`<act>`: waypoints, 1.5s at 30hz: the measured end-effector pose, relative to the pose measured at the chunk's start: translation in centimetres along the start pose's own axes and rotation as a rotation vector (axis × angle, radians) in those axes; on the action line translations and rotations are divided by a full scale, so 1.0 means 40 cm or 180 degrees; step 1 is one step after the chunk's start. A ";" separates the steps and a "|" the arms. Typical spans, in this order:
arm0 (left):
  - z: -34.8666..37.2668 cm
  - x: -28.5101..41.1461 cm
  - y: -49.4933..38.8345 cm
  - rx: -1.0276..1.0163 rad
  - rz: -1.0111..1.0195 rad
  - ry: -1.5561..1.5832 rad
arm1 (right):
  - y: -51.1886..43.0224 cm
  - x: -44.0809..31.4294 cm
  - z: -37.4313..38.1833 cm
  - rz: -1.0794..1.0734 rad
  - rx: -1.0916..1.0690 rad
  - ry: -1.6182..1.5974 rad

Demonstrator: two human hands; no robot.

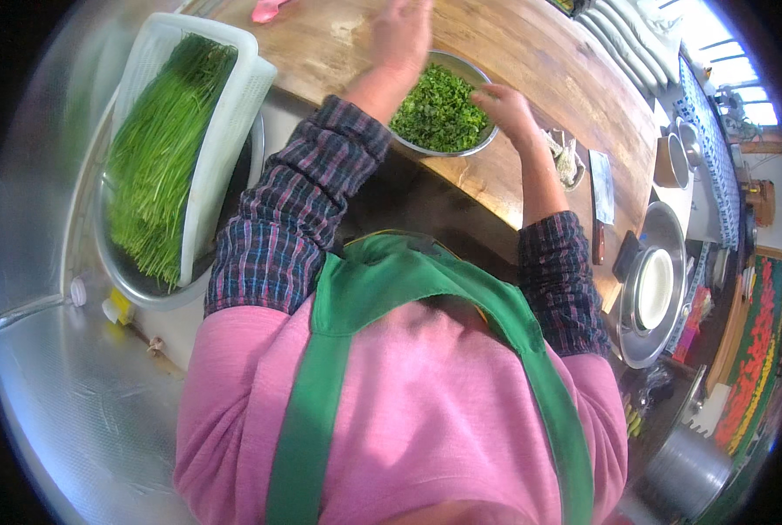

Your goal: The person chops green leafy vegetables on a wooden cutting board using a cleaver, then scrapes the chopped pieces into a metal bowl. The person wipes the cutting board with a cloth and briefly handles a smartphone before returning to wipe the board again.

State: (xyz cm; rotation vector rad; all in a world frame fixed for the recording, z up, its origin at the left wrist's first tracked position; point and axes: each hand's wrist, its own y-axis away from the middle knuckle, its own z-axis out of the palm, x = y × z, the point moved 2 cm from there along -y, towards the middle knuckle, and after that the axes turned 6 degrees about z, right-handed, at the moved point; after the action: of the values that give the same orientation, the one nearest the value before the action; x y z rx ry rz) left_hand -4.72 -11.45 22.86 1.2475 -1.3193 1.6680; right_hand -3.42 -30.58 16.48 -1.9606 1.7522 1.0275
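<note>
A round steel bowl (475, 148) full of chopped leafy greens (444, 108) stands at the near edge of a wooden worktop. My left hand (400, 33) is raised beyond and to the left of the bowl, blurred at the top of the view; its fingers are partly cut off, so its hold cannot be told. At the bowl's right rim is my right hand (505, 108), its fingers bent; whether they grip the rim or anything else is not plain. A crumpled cloth (565, 157) lies just right of my right forearm, and a cleaver (601, 187) rests farther right.
To the left, a white plastic basket (223, 131) of long green chives (161, 157) leans in a large steel basin (148, 298). A pink plastic object (267, 10) lies on the worktop (535, 52). At right are a steel basin (673, 230) with a white strainer (655, 289), and a pot (672, 161).
</note>
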 end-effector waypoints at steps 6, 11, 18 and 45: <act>0.053 -0.122 0.038 -0.1462 0.1082 -0.1453 | 0.126 -0.167 -0.019 -0.1579 0.0403 0.1540; -0.139 -0.189 -0.020 0.0263 0.1619 -0.2123 | 0.198 -0.005 -0.172 -0.0721 0.1153 -0.1065; -0.316 -0.203 0.249 0.0021 -0.0850 -0.0699 | 0.195 0.263 0.101 0.1763 -0.0575 -0.2647; -0.719 -0.359 0.960 0.2138 -0.3129 -0.0004 | -0.566 -0.310 0.561 0.1786 -0.0473 -0.3372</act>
State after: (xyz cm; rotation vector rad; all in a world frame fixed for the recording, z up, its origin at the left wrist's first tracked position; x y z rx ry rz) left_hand -42.73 6.64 -4.28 1.8412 0.0118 1.3400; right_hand 11.60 -2.30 4.44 -0.6254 1.5481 1.9230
